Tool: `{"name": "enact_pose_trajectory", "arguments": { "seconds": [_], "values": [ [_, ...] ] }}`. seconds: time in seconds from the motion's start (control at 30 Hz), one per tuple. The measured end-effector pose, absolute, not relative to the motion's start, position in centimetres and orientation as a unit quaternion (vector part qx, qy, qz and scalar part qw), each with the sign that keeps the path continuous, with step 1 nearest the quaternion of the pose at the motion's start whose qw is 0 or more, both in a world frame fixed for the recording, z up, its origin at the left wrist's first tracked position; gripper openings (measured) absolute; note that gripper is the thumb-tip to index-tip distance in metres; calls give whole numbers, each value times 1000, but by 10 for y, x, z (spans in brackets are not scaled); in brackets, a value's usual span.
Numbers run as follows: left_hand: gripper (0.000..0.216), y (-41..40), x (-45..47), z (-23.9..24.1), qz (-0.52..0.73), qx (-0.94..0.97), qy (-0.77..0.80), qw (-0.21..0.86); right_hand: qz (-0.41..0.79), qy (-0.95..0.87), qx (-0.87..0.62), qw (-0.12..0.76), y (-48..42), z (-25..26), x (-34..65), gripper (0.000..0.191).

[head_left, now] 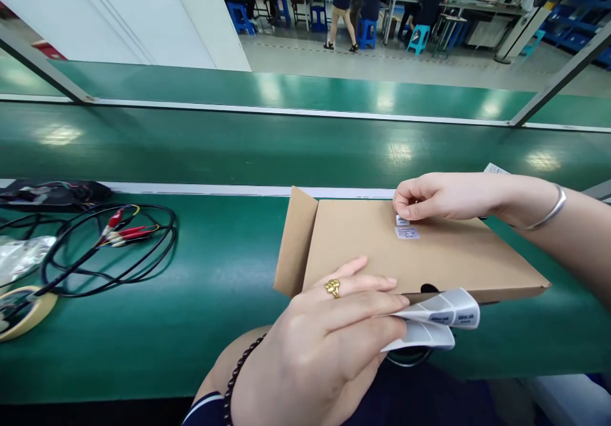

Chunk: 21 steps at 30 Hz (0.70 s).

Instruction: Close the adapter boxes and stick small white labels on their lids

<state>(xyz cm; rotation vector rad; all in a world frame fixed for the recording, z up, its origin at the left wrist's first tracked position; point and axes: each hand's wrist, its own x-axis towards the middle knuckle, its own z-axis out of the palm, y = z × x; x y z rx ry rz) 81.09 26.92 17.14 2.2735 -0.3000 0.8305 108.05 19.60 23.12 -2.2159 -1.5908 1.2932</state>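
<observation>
A flat brown cardboard box (363, 248) lies on the green bench, with one side flap (296, 242) standing out at its left end. My right hand (436, 198) pinches a small white label (402, 221) between thumb and fingertips, at the box's top face. Just below it a printed white label (407, 233) is stuck to the cardboard. My left hand (329, 330) rests at the box's front edge, its fingers closed on a folded strip of label sheets (442, 314). Small dark print shows on some of those labels.
Coiled black cables (107, 283) with red and white plugs lie at the left, near a roll of tape (33, 316), a clear plastic bag (23, 257) and a black device (52, 193). A metal frame rail crosses behind. Beyond it, several people work at far benches.
</observation>
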Motion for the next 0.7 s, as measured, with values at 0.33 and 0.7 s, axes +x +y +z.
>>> {"name": "enact_pose_trajectory", "arguments": {
  "seconds": [0.33, 0.7],
  "values": [
    [15, 266, 809, 174, 296, 885, -88, 347, 417, -517, -745, 54, 196, 230, 1079, 22],
    [16, 266, 809, 173, 294, 884, -86, 353, 397, -524, -752, 48, 193, 228, 1078, 19]
  ]
}}
